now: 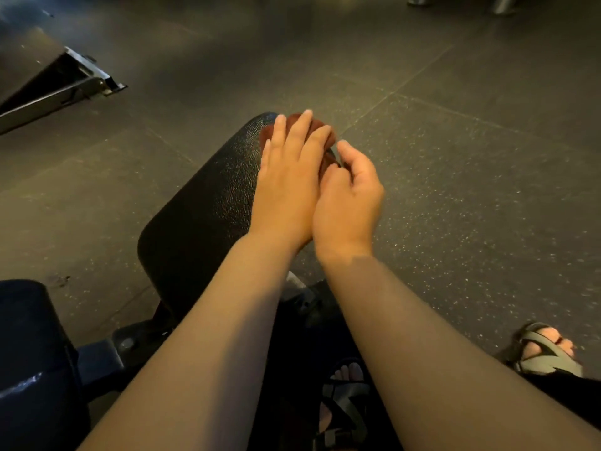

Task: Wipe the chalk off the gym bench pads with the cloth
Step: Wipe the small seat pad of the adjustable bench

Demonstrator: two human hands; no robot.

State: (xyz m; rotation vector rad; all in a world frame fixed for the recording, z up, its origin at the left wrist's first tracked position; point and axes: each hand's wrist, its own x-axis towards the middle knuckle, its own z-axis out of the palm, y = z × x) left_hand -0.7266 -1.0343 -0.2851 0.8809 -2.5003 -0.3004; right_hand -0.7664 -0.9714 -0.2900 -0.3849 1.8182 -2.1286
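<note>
Left hand (287,177) lies flat, palm down, its fingers straight and slightly fanned, pressing on the cloth (292,118). Almost all of this reddish-brown cloth is covered by the hand; only bits of it show between and just past the fingertips and along the hand's left and right edges. It sits at the far end of the black bench pad (201,203), close to the pad's rounded far right corner.

Touching the left hand on its right side, the right hand (353,193) is curled, its thumb and bent fingers closing on the cloth's near right edge, where a dark fold of fabric shows between the two hands. Both forearms reach in from the near edge over the pad.

A second, dark blue pad (32,353) sits near left, apart from the black one. A metal frame (68,83) lies far left on the speckled dark floor (471,190). Two sandalled feet (546,353) stand near right.
</note>
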